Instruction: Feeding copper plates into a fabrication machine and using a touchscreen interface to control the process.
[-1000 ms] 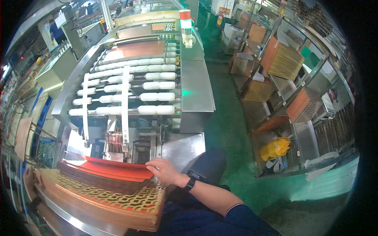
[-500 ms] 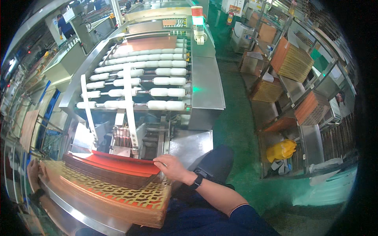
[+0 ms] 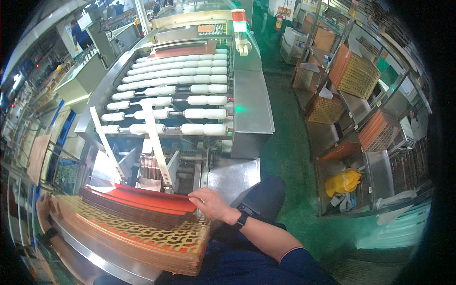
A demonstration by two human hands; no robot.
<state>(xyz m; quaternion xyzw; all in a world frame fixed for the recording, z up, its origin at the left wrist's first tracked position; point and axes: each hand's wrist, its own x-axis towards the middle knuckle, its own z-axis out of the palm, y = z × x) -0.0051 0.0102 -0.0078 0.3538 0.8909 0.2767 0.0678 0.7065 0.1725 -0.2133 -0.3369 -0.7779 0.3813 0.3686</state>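
Observation:
At the right end of a pile of dark-edged boards, my right hand [image 3: 212,204] has thumb and fingers closed on the corner of the glossy red-orange top sheet [image 3: 152,199]. This pile rests on a thick stack of yellow-and-black patterned boards [image 3: 128,241] with coppery edges. My left hand [image 3: 43,209] is against the left end of that stack; its fingers are partly hidden and blurred. Just beyond the pile stand two slanting white arms [image 3: 157,142] of a roller machine. A copper-coloured panel [image 3: 183,50] lies on the far white rollers [image 3: 204,100].
A metal ledge [image 3: 95,254] runs along the stack's near side. Right of the machine is a metal plate [image 3: 235,173], then green floor [image 3: 292,142]. Shelving on the right holds board stacks [image 3: 356,71] and yellow gloves [image 3: 343,182]. A signal lamp [image 3: 240,31] stands on the machine.
The copper-coloured panel has travelled farther away along the rollers. Both white arms have swung lower and tilt more to the left. My hands keep nearly the same places; the view has shifted slightly.

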